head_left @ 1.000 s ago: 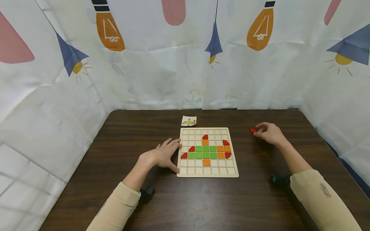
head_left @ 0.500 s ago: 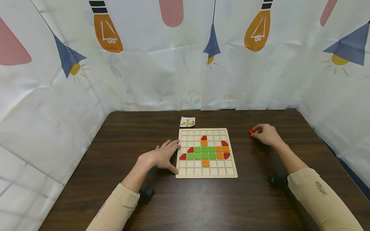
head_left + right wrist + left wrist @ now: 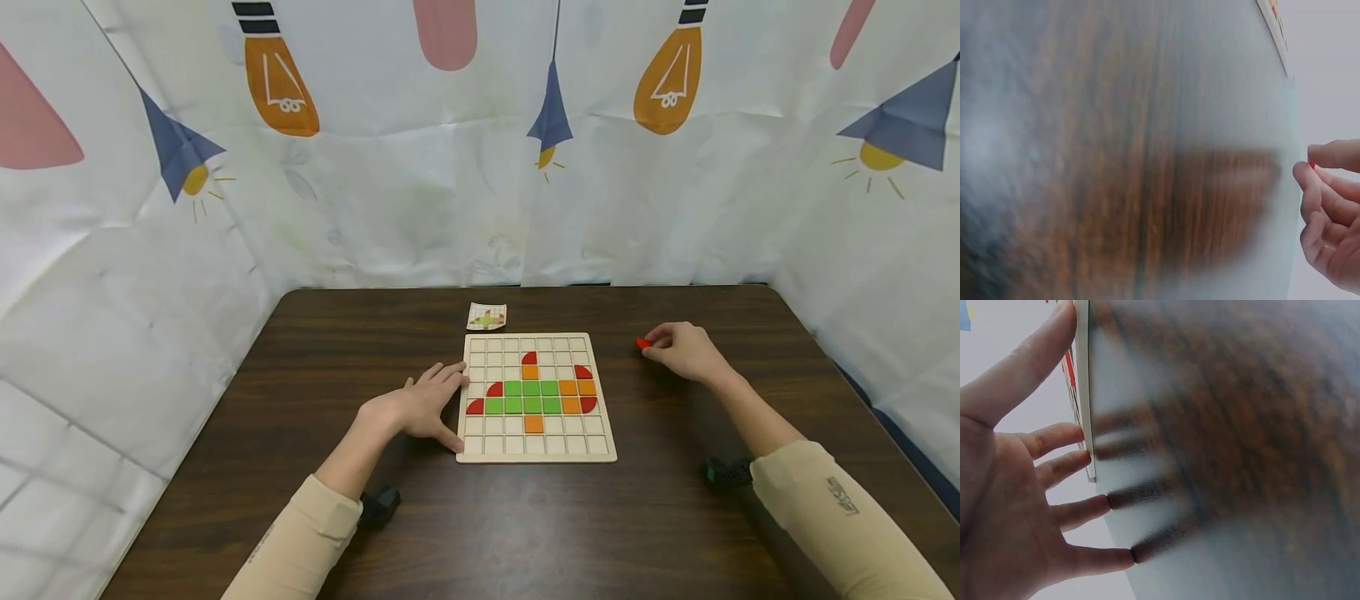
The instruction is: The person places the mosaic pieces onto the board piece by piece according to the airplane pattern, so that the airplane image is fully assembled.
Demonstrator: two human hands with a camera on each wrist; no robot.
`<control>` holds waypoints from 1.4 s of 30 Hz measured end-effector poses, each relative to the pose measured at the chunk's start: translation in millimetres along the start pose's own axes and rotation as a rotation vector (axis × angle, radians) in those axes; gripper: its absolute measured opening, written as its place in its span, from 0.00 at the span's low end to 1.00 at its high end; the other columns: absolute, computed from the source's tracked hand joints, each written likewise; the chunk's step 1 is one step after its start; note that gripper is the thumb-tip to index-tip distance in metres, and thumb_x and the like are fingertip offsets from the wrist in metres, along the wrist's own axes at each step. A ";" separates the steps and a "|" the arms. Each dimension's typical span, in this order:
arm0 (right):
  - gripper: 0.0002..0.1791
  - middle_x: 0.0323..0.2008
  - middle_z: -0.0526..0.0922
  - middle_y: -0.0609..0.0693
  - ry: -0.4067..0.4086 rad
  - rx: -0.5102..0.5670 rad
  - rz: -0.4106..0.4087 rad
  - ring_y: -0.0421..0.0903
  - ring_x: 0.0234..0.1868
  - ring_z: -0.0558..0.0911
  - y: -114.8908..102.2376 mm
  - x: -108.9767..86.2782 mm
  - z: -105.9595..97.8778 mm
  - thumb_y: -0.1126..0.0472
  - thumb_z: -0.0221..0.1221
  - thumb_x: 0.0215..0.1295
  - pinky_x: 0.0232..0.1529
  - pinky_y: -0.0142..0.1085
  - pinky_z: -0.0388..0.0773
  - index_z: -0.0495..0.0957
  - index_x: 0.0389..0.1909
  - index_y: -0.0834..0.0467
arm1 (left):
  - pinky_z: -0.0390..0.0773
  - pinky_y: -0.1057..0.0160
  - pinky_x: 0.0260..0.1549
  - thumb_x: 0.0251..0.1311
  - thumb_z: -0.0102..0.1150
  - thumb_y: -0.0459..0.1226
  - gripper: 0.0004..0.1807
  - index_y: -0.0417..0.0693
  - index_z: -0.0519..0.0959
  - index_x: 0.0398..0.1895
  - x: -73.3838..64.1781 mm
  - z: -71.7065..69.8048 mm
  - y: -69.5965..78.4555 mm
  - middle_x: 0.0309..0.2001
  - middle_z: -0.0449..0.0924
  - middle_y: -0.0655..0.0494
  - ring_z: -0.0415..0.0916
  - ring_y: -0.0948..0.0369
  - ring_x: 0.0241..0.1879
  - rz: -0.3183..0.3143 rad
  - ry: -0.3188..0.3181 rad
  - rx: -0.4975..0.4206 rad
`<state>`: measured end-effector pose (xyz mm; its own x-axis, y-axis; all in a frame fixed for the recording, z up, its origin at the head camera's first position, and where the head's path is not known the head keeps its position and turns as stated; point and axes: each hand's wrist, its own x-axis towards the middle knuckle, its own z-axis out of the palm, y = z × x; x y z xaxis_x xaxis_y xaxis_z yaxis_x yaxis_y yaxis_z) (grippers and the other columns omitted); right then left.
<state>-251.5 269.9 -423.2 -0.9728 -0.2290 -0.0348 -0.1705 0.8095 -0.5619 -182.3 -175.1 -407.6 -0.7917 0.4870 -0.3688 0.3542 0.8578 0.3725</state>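
Observation:
A pale wooden grid board (image 3: pixel 510 445) lies mid-table, bearing green squares (image 3: pixel 531 397), orange squares (image 3: pixel 533 424) and red rounded pieces (image 3: pixel 588 405). At its left edge my left hand (image 3: pixel 420 406) rests with fingers spread, thumb and fingertips touching the rim; the left wrist view shows these straight fingers (image 3: pixel 1082 512) against the board's side and the table. To the right of the board, my right hand (image 3: pixel 684 350) pinches a small red piece (image 3: pixel 642 342) between thumb and fingers. Only a sliver of that red piece (image 3: pixel 1312 165) shows in the right wrist view.
A small paper card (image 3: pixel 487 317) with a coloured grid picture lies just behind the board. The dark wooden table (image 3: pixel 540 533) reaches back to a white curtain (image 3: pixel 420 208) printed with lamps and bulbs.
The right fingers have closed around the red piece and carried it slightly left towards the board. My left hand stays at the board's edge. The view shifted a little at first.

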 end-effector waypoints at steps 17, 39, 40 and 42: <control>0.15 0.35 0.86 0.52 -0.034 0.062 -0.090 0.46 0.31 0.80 -31.1 -9.0 16.7 0.61 0.66 0.69 0.33 0.41 0.77 0.82 0.51 0.67 | 0.50 0.26 0.67 0.49 0.80 0.55 0.55 0.47 0.62 0.76 0.7 0.0 -1.4 0.82 0.43 0.47 0.39 0.40 0.79 0.003 0.005 0.002; 0.13 0.33 0.83 0.46 -0.092 0.083 -0.207 0.44 0.29 0.77 -65.0 -26.7 44.1 0.61 0.68 0.66 0.29 0.37 0.76 0.84 0.47 0.63 | 0.49 0.25 0.67 0.50 0.80 0.54 0.54 0.45 0.62 0.77 -3.8 -1.5 0.6 0.82 0.43 0.46 0.38 0.40 0.79 0.011 0.000 -0.004; 0.12 0.33 0.83 0.46 -0.099 0.084 -0.215 0.43 0.29 0.77 -66.8 -27.5 44.9 0.62 0.68 0.66 0.30 0.36 0.76 0.84 0.47 0.63 | 0.49 0.25 0.66 0.50 0.80 0.54 0.55 0.45 0.62 0.77 -3.4 -1.5 0.6 0.82 0.43 0.46 0.38 0.40 0.79 0.012 0.001 -0.005; 0.12 0.33 0.82 0.46 -0.110 0.084 -0.223 0.43 0.30 0.77 -70.1 -29.4 46.3 0.62 0.68 0.66 0.30 0.36 0.77 0.84 0.47 0.63 | 0.49 0.24 0.66 0.49 0.80 0.54 0.55 0.45 0.62 0.76 -2.8 -1.3 0.5 0.82 0.43 0.46 0.38 0.39 0.79 0.015 0.003 -0.007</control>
<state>-203.6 194.9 -421.1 -0.8889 -0.4579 0.0108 -0.3608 0.6854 -0.6325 -180.5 -176.3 -405.3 -0.7874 0.4997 -0.3608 0.3628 0.8490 0.3842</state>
